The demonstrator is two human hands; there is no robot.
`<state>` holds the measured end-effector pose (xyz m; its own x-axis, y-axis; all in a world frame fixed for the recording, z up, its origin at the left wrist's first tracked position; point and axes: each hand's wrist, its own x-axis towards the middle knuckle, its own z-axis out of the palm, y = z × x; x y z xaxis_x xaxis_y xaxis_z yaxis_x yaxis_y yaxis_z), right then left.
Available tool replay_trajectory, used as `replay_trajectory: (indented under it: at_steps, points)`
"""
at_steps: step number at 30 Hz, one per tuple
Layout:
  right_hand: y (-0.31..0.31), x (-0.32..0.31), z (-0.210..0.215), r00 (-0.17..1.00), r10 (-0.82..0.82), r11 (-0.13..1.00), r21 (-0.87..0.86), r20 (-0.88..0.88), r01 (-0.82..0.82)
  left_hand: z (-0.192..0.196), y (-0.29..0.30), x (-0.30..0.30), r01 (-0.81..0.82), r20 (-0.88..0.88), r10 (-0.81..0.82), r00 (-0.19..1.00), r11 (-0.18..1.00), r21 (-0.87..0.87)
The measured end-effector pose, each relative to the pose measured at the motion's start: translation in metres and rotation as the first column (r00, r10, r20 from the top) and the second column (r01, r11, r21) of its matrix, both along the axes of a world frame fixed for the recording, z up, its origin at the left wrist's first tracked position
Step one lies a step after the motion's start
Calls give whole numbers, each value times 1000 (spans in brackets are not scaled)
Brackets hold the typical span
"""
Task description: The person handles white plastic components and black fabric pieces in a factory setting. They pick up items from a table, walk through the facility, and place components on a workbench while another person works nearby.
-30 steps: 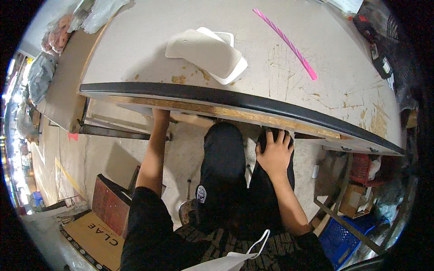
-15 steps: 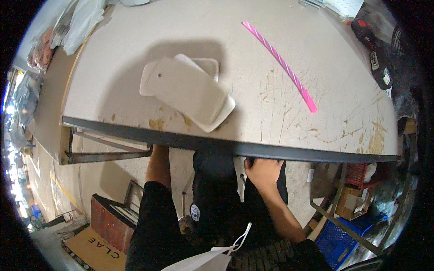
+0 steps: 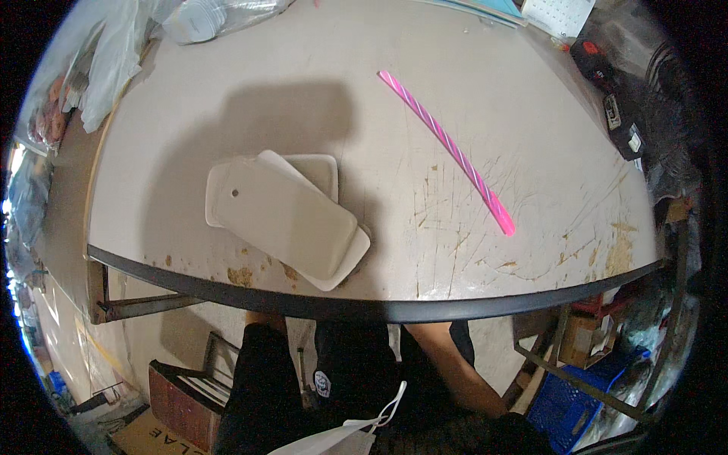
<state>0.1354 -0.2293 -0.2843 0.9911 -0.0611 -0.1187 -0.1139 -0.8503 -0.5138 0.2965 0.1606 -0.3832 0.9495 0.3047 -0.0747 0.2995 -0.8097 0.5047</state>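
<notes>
My left and right hands are both hidden beneath the table's dark front edge; only parts of my forearms show below it. On the table top [image 3: 425, 258], left of the middle, several shallow white trays [image 3: 288, 220] lie stacked at crossed angles near that edge. A small dark hole or spot marks the uppermost tray. To their right a long pink straw-like stick [image 3: 447, 148] with white spiral stripes lies slanted. Neither hand touches the trays or the stick.
A black power tool [image 3: 610, 98] lies at the right edge. Plastic bags [image 3: 114, 61] and bagged white cups [image 3: 196, 21] are at the far left. Below right stands a blue crate [image 3: 565, 409]; a reddish-brown box-like piece [image 3: 182, 402] is on the floor at left.
The view has tilted up, so the table things sit lower in the picture. My right hand, visible under the edge before, is now hidden. Trays and stick keep their places on the table.
</notes>
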Motion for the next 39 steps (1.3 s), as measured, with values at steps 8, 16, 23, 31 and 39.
replay_trajectory:
  at_steps: [8,16,23,31,39]
  points:
    - [10,18,45,997,-15,999,40,-78,19,11,-5,-12,30,-48,-29,998,999,33]
    - [20,32,89,995,-90,972,-223,-40,79,50,-45,-9,246,-136,-248,959,969,-31]
    - [14,27,101,994,-66,877,-480,-89,15,170,-165,-151,364,110,-378,919,923,127]
    - [4,-11,124,977,138,924,-334,-162,-185,201,-174,-181,199,-46,-193,980,963,182]
    - [7,-77,300,469,787,-54,802,401,-595,209,-176,-189,141,11,-144,990,981,132]
